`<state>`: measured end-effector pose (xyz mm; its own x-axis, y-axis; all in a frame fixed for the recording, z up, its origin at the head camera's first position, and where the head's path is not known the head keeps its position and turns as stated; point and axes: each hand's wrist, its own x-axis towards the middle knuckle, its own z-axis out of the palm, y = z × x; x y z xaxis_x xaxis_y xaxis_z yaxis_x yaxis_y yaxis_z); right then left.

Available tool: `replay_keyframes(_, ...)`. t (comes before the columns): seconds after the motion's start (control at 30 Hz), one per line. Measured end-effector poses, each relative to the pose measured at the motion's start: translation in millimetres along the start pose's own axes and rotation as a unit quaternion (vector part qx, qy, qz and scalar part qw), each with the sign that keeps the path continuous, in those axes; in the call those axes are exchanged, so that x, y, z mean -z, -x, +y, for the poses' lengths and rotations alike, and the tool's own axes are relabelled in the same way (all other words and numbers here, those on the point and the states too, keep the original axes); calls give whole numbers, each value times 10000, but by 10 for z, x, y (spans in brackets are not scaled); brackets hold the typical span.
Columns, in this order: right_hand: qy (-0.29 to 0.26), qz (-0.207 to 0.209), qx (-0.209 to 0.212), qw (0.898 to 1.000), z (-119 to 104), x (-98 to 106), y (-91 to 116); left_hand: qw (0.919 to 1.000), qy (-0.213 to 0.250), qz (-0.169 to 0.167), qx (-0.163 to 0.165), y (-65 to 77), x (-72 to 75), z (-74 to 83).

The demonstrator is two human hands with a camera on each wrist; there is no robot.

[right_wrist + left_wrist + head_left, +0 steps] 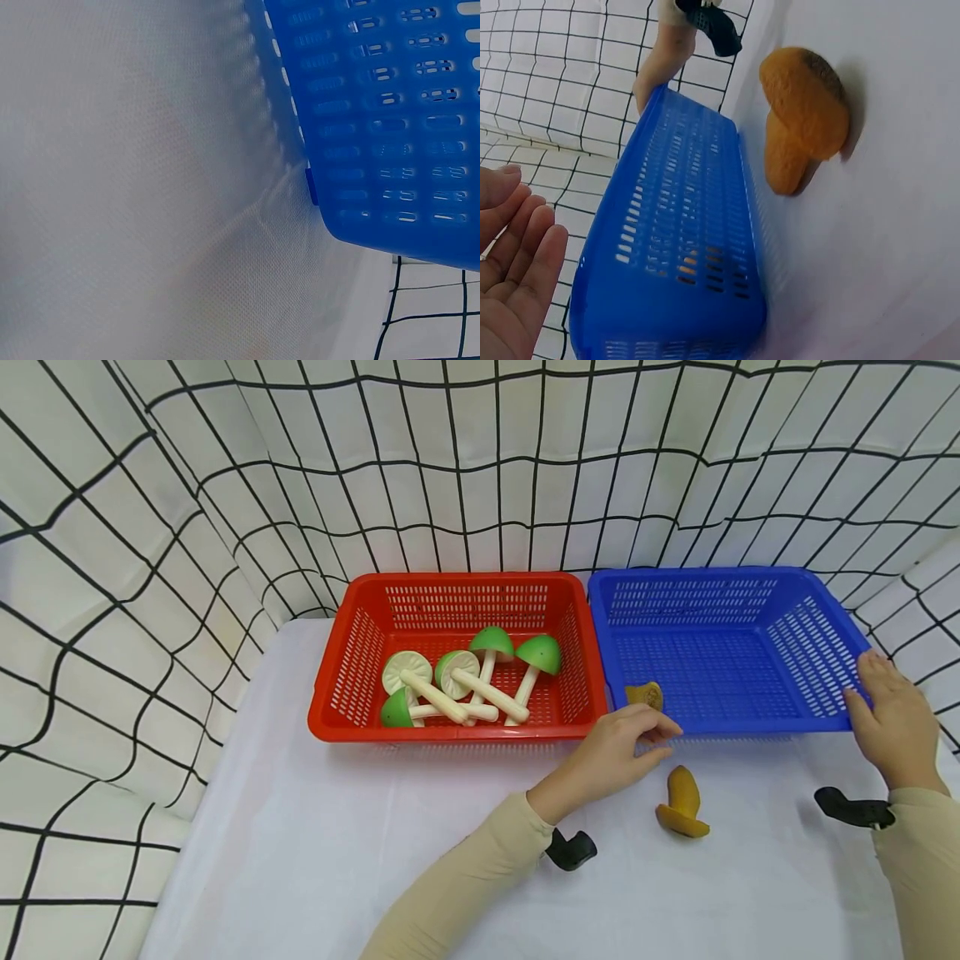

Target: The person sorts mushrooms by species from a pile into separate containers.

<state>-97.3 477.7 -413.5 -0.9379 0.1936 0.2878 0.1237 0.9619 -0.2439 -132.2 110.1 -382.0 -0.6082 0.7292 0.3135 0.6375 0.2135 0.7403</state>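
Note:
My left hand [617,750] hovers over the front left corner of the blue basket [708,727], fingers loosely bent. Nothing lies between its fingers in the left wrist view. Inside that corner is a brownish-yellow mushroom [643,695], partly hidden by the basket wall. A second yellow mushroom [682,802] lies on the white cloth just in front, cap toward me. At the basket's front right corner, my right hand [900,718] rests against the rim with fairly straight fingers. The right wrist view shows the basket's perforated wall [382,135] but not the hand.
To the left, touching the blue basket, stands a red basket [457,732] with several green-capped toy mushrooms [538,653] with pale stems. Black netting [495,460] over white cloth rises behind and at both sides. White cloth [300,860] covers the table.

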Motion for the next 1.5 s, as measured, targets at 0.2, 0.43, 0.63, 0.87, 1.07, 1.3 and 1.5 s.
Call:
replay_keyframes(0.2, 2, -30, -14, 10000, -19, 5, -15, 9999, -22, -106, -109, 88, -79, 35)
replay_keyframes(0.43, 10, -123, 229, 9997, 1, 10, -34, 9996, 12, -280, -50, 158, -203, 16)
replay_keyframes(0.63, 312, -557, 504, 9967, 27, 21, -29, 9982, 58, -544, 234, 227, -341, -14)
replay_keyframes(0.87, 788, -910, 922, 9884, 51, 68, -17, 9961, -350, -722, 371, 253, -514, -85)
replay_keyframes(1.07, 879, -1068, 1217, 9829, 71, 93, -64, 9881, -1143, -964, 348, 240, -647, -98)
replay_keyframes(1.3, 625, -973, 1206, 9859, 97, 73, -60, 9805, -1648, -1065, 116, 247, -773, -120)
replay_keyframes(1.5, 628, -931, 1216, 9862, 68, 59, -72, 9788, -1672, -1143, 315, 240, -793, -126)
